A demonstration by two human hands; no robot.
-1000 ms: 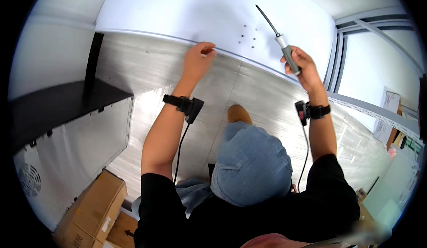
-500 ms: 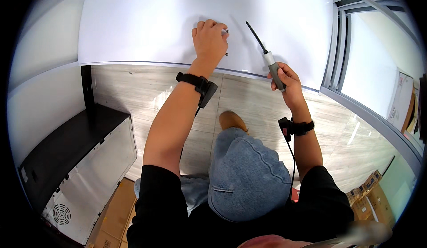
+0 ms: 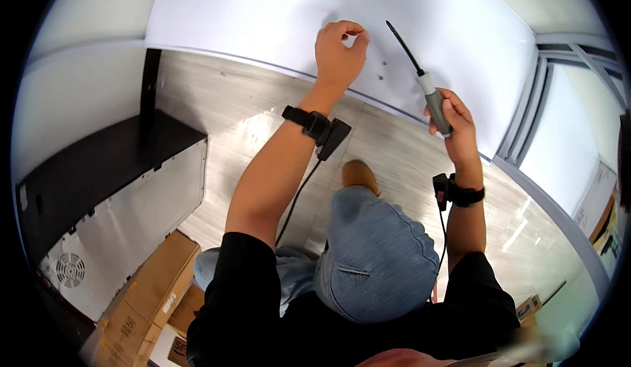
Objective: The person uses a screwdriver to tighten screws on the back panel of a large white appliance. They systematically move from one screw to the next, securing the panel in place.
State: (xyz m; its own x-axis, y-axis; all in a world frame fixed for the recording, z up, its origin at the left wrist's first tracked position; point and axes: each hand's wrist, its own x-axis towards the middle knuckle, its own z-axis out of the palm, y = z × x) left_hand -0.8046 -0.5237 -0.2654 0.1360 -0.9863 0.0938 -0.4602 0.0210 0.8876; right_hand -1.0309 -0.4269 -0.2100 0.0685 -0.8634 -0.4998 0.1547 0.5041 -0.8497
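Note:
My right hand [image 3: 453, 116] is wrapped round the grey handle of a screwdriver [image 3: 436, 98]. Its dark shaft points up and to the left, over the white tabletop [image 3: 250, 18]. Further left, my left hand [image 3: 340, 54] is raised near the table's edge with thumb and forefinger pinched together. Whatever sits between those fingertips is too small or hidden to make out. Two tiny dark pieces, perhaps screws [image 3: 380, 78], lie on the white surface between my hands, apart from both.
Grey metal frame rails [image 3: 526, 110] border the table on the right. To the lower left stands a black and white metal cabinet [image 3: 138, 202], with cardboard boxes [image 3: 141, 301] beside it. Black devices with cables are strapped to both my wrists.
The view has turned. My left hand has drawn away from the small pieces, its thumb and forefinger now closed in a pinch. The screwdriver stays in my right hand.

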